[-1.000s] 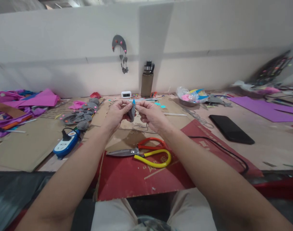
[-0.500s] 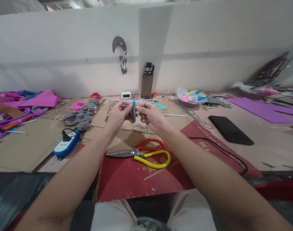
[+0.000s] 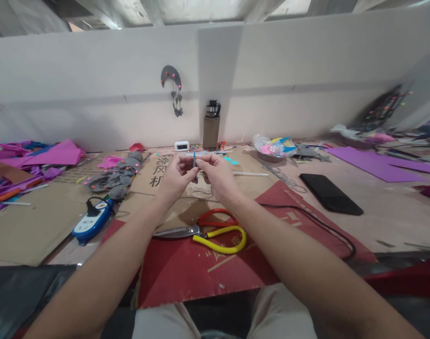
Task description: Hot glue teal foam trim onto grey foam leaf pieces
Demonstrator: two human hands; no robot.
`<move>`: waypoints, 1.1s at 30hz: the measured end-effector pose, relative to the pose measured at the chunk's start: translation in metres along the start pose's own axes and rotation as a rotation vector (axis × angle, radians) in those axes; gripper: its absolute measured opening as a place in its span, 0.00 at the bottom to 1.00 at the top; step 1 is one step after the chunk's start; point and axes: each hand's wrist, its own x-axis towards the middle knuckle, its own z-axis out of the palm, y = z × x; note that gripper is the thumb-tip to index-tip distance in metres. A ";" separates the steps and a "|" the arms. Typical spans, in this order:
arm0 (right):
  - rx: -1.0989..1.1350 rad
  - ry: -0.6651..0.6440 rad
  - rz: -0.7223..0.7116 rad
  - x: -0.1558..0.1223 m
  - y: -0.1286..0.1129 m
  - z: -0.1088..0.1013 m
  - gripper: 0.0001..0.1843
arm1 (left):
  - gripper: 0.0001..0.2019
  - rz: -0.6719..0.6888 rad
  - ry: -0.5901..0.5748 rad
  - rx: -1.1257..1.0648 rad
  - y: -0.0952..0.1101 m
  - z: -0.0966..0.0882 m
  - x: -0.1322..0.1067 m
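Observation:
Between my two hands is a small grey felt-like piece with a blue tip (image 3: pixel 194 160), mostly covered by fingers. My left hand (image 3: pixel 179 173) pinches it from the left side. On the other side, the thumb and fingers of my right hand (image 3: pixel 215 175) are closed on the same piece. A thin grey cord (image 3: pixel 204 193) lies on the cardboard beneath the hands. Nearer to me, scissors (image 3: pixel 222 242) with one red and one yellow handle rest on a red cardboard sheet (image 3: pixel 179 278), blades pointing left.
Left are a blue-and-white power strip (image 3: pixel 93 221), grey felt pieces with coloured beads (image 3: pixel 117 176) and pink and purple scraps (image 3: pixel 59 153). A bottle (image 3: pixel 211 129) and small clock (image 3: pixel 182 146) stand by the wall. Right are a bowl of scraps (image 3: pixel 271 155), a phone (image 3: pixel 329 193) and a black cable (image 3: pixel 317 216).
The view has tilted up slightly and shifted right. The grey piece has turned, showing less of its flat side, and my fingers cover more of it. The scissors lie where they were.

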 end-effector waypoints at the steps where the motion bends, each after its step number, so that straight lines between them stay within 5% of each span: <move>1: -0.020 0.015 -0.019 0.000 0.001 0.001 0.08 | 0.15 -0.015 0.013 -0.006 0.000 0.001 0.000; 5: -0.180 0.040 -0.146 -0.002 0.003 0.002 0.07 | 0.14 -0.086 0.025 -0.083 0.002 0.003 -0.001; 11: -0.671 -0.058 -0.560 -0.008 0.003 -0.004 0.13 | 0.12 -0.130 0.060 -0.197 0.004 -0.001 -0.001; 14: -0.827 -0.119 -0.649 -0.009 0.006 -0.006 0.18 | 0.12 -0.151 0.070 -0.218 0.005 -0.003 -0.001; 24: -0.865 -0.218 -0.684 -0.011 0.014 -0.004 0.21 | 0.11 -0.183 0.220 -0.244 0.003 -0.012 0.004; 28: -0.885 -0.080 -0.647 -0.010 0.001 -0.012 0.10 | 0.10 -0.175 0.267 -0.262 0.000 -0.022 0.010; 33: -1.136 0.177 -0.481 0.006 -0.022 -0.042 0.13 | 0.10 -0.163 0.338 -0.265 -0.004 -0.034 0.015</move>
